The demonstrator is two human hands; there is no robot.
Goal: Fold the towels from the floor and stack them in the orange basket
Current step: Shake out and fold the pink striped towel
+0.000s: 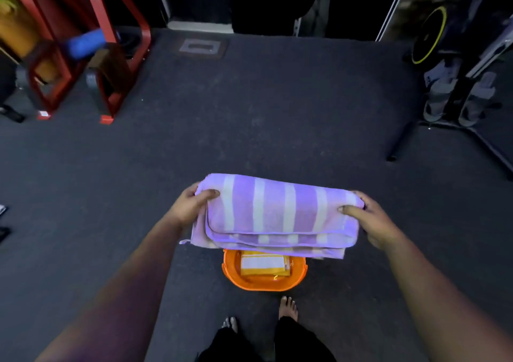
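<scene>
You are at the stacking step: the purple towel (277, 214) is folded and you hold it level in the air above the basket (263, 282), covering the basket's far rim from view. Your left hand (191, 209) grips the towel's left end, thumb on top and fingers curled under; your right hand (369, 220) grips the right end the same way.

The basket sits on the floor (249, 111) just ahead of your feet, and a folded yellow towel (263, 264) already lies flat inside it.

The next move, as I judge it, is to lower the bundle straight down onto the yellow towel. The bundle looks wider than the basket's opening, so the ends may need tucking in.

The purple towel has broad white stripes. Its layers lie fairly even, though the lowest layer sticks out at the near edge, with a small loop at the near left corner.
</scene>
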